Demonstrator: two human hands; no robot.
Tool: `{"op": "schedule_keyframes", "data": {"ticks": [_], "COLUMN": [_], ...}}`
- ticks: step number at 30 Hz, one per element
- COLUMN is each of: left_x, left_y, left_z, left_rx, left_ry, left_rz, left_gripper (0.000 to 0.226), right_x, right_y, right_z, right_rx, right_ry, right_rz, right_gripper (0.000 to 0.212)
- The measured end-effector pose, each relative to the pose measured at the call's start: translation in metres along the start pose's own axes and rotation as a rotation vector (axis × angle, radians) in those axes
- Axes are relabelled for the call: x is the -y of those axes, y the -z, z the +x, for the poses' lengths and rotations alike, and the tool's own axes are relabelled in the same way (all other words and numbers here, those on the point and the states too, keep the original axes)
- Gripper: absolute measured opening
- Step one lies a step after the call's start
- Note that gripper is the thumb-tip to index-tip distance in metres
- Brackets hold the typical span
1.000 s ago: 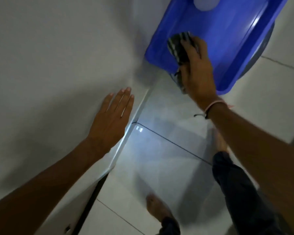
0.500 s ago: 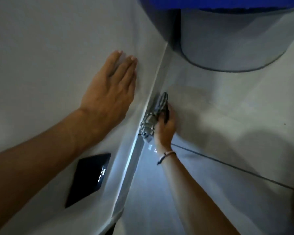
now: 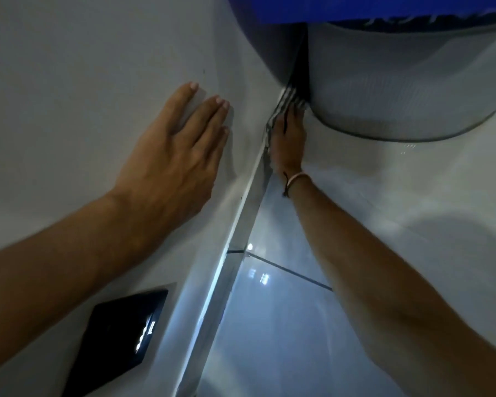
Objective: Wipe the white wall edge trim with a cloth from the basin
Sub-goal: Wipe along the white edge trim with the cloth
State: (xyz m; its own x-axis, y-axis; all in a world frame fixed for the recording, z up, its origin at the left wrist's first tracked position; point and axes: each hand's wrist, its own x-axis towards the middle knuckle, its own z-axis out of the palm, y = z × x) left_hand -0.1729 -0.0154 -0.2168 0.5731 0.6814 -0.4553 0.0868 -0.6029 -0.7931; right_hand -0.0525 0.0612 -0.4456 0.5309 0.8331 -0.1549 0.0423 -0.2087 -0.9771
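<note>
My right hand (image 3: 287, 141) is pressed side-on against the white wall edge trim (image 3: 242, 213), fingers laid long and close together, with the striped cloth (image 3: 284, 106) pinned between them and the trim; the cloth shows just past my fingertips and along the inner edge of my palm, so it is plainly out of the blue basin (image 3: 384, 8), which sits above and beyond my fingers on a grey round drum (image 3: 407, 87). That drum's curved side lies just past my fingertips, close enough that I judge there is little room to push the cloth any further that way. My left hand (image 3: 172, 156) holds nothing: it lies flat and spread on the wall (image 3: 69, 81), beside the trim and apart from it, bracing me. A black wall plate (image 3: 123, 339) sits below my left wrist. The fetching part looks done and the wiping is under way at the far end of the trim. The long run of trim from my right wrist back towards my elbow shows no cloth on it, and whether it is already clean I cannot tell; I reckon that stretch is what remains.
</note>
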Motion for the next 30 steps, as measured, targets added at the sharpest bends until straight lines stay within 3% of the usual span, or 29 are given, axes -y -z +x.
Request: {"op": "schedule_keyframes", "data": {"ticks": [3,6,9,13,17,25,30], "left_x": [0.0,-0.001,-0.001,0.0,-0.001,-0.001,-0.003], "left_y": [-0.003,-0.003,-0.003,0.0,0.0,0.001,0.005], "left_z": [-0.001,-0.001,-0.001,-0.001,0.001,0.002,0.002], "left_rx": [-0.001,-0.029,-0.02,-0.013,-0.026,-0.062,-0.06], "left_ry": [-0.005,-0.021,-0.014,-0.024,-0.026,-0.008,-0.012], "left_rz": [0.003,0.018,0.038,0.03,0.037,0.063,0.076], "left_gripper": [0.079,0.08,0.081,0.081,0.08,0.084,0.082], "right_x": [0.0,-0.022,-0.029,-0.018,-0.009,-0.03,0.003], "right_y": [0.003,0.003,0.01,0.005,0.01,0.009,0.014], "right_z": [-0.023,-0.148,-0.231,-0.145,-0.039,-0.165,-0.034], "right_rx": [-0.007,0.086,0.215,0.124,0.084,0.274,0.198], "right_ry": [-0.01,0.003,-0.014,0.051,-0.016,-0.036,-0.04], "right_rz": [0.042,0.069,-0.087,-0.122,-0.014,-0.016,0.045], "right_gripper": [0.045,0.047,0.061,0.054,0.055,0.066,0.057]}}
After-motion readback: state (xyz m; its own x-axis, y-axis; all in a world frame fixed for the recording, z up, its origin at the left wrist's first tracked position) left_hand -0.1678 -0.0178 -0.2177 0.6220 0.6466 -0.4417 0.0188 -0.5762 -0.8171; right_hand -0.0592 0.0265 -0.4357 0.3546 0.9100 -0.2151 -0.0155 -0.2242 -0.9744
